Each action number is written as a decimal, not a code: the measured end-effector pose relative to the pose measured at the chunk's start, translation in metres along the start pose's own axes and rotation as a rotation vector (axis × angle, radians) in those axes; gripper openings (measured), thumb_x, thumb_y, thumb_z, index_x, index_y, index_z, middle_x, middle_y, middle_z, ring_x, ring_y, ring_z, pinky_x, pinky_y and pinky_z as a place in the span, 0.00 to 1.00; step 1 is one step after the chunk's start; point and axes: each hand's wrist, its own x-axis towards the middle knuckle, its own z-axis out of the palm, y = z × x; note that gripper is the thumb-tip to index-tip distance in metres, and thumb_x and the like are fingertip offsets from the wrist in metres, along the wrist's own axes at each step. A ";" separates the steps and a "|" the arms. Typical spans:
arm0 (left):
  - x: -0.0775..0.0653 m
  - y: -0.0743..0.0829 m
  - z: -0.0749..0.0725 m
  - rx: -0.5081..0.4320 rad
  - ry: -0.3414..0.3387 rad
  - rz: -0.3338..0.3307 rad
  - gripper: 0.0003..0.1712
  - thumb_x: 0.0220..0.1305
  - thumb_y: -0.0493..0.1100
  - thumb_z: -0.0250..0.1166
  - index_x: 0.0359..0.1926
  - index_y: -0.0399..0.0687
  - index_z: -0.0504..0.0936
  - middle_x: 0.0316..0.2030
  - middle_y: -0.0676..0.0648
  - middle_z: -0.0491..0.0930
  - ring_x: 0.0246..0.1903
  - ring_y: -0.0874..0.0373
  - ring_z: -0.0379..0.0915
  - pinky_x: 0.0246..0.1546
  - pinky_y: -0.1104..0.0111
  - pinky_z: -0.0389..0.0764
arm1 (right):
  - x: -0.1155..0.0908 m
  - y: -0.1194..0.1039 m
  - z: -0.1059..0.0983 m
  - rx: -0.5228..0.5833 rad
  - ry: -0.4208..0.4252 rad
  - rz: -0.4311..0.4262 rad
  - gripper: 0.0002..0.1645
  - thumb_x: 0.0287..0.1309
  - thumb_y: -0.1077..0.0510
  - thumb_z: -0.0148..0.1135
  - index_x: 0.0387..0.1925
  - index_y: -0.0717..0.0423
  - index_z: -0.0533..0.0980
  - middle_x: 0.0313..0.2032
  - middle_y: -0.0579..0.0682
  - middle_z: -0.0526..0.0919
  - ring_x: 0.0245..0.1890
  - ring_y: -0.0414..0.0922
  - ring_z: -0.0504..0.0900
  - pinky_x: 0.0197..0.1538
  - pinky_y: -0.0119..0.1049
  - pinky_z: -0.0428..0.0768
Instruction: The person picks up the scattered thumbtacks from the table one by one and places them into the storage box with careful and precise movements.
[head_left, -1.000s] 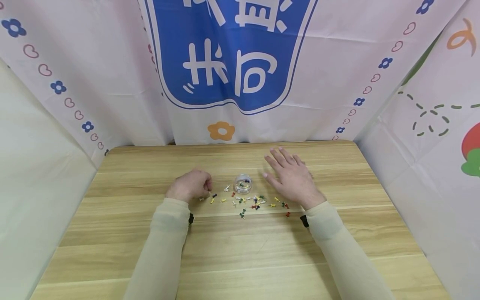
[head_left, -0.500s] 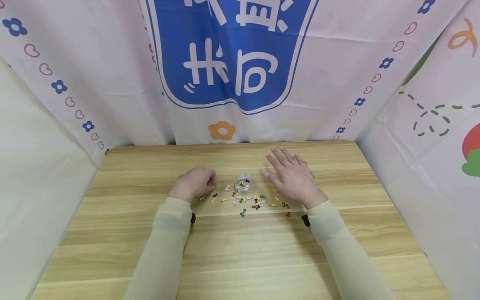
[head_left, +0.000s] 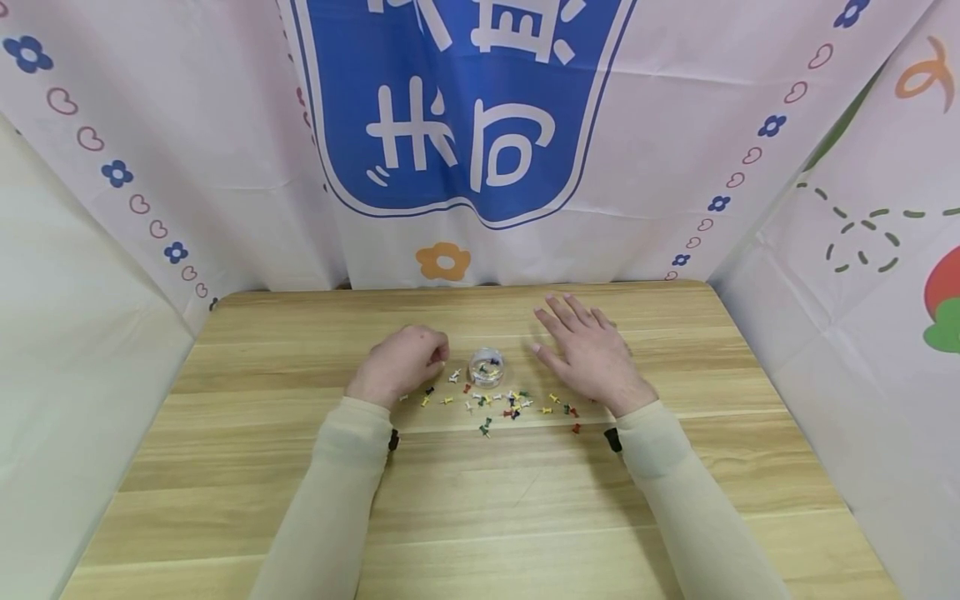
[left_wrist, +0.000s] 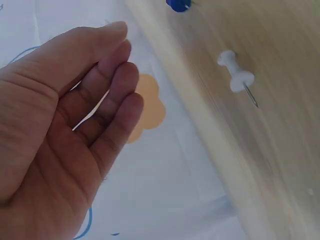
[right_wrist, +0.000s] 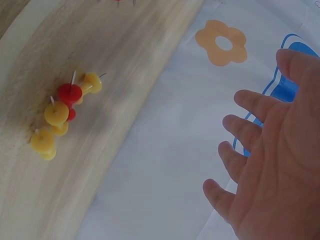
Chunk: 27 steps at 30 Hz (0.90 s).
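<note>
My left hand (head_left: 405, 362) is raised left of a small clear round container (head_left: 486, 383), thumb and fingertips together. It pinches a push pin, mostly hidden by the fingers; a thin needle tip shows above the thumb in the left wrist view. Several colored pins show inside the container. My right hand (head_left: 588, 358) lies to the container's right with its fingers straight and spread, holding nothing. A white push pin (left_wrist: 229, 65) and a blue push pin (left_wrist: 178, 5) appear past the left fingers. Yellow push pins (right_wrist: 56, 113) and a red push pin (right_wrist: 69, 93) lie near the right hand.
Loose push pins (head_left: 512, 402) in white, yellow, green, blue and red are scattered on the wooden table (head_left: 480, 517), mostly in front of the container. A patterned white cloth (head_left: 375, 250) hangs behind the table's far edge.
My left hand has picked a push pin up from the left of the scatter and moved right, toward the container. The right hand has stayed almost still.
</note>
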 end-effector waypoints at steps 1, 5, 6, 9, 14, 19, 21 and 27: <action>0.000 0.002 0.000 0.005 0.011 0.007 0.02 0.68 0.40 0.68 0.40 0.50 0.86 0.36 0.53 0.83 0.36 0.59 0.78 0.40 0.63 0.83 | 0.000 0.000 0.000 0.000 -0.001 -0.001 0.42 0.76 0.32 0.42 0.82 0.45 0.57 0.82 0.51 0.52 0.81 0.55 0.46 0.79 0.60 0.47; 0.001 0.008 -0.001 0.012 0.050 0.034 0.02 0.68 0.40 0.67 0.40 0.51 0.86 0.37 0.53 0.83 0.36 0.60 0.78 0.39 0.64 0.83 | -0.001 0.001 -0.001 0.008 -0.012 0.006 0.43 0.76 0.29 0.37 0.82 0.45 0.57 0.82 0.50 0.49 0.81 0.54 0.44 0.79 0.60 0.46; 0.001 0.010 -0.002 0.012 0.058 0.043 0.02 0.68 0.40 0.67 0.40 0.51 0.86 0.37 0.54 0.83 0.36 0.60 0.78 0.39 0.64 0.83 | -0.001 0.001 -0.001 0.009 -0.015 0.010 0.43 0.76 0.29 0.35 0.82 0.45 0.57 0.82 0.49 0.48 0.81 0.53 0.43 0.79 0.60 0.45; 0.003 0.015 -0.002 0.016 0.078 0.076 0.02 0.68 0.41 0.68 0.41 0.51 0.86 0.37 0.54 0.83 0.37 0.59 0.78 0.41 0.65 0.83 | -0.002 0.002 -0.002 0.012 -0.015 0.019 0.44 0.76 0.27 0.34 0.82 0.44 0.56 0.83 0.47 0.46 0.81 0.53 0.43 0.79 0.60 0.46; 0.005 0.022 0.001 0.046 0.116 0.124 0.04 0.67 0.40 0.70 0.42 0.51 0.86 0.38 0.54 0.85 0.40 0.58 0.78 0.45 0.64 0.83 | -0.002 0.005 -0.002 0.015 -0.009 0.021 0.44 0.76 0.28 0.36 0.82 0.43 0.56 0.82 0.47 0.46 0.81 0.53 0.45 0.79 0.60 0.47; 0.008 0.031 0.004 0.074 0.143 0.170 0.06 0.65 0.40 0.73 0.42 0.51 0.87 0.38 0.55 0.86 0.43 0.58 0.79 0.50 0.63 0.83 | -0.002 0.007 -0.002 0.010 -0.015 0.021 0.45 0.76 0.27 0.32 0.82 0.44 0.56 0.83 0.48 0.46 0.81 0.55 0.46 0.79 0.61 0.47; 0.009 0.035 0.006 0.086 0.137 0.179 0.06 0.65 0.40 0.73 0.43 0.51 0.87 0.39 0.55 0.85 0.44 0.57 0.79 0.51 0.63 0.82 | -0.002 0.007 -0.002 0.009 -0.018 0.021 0.45 0.76 0.26 0.30 0.82 0.44 0.55 0.83 0.48 0.47 0.81 0.55 0.46 0.79 0.62 0.47; 0.012 0.043 0.010 0.106 0.117 0.192 0.08 0.66 0.40 0.72 0.45 0.52 0.88 0.42 0.55 0.86 0.46 0.58 0.79 0.52 0.64 0.81 | -0.002 0.008 -0.003 0.018 -0.021 0.025 0.46 0.75 0.26 0.30 0.82 0.43 0.56 0.83 0.48 0.46 0.81 0.54 0.45 0.79 0.62 0.47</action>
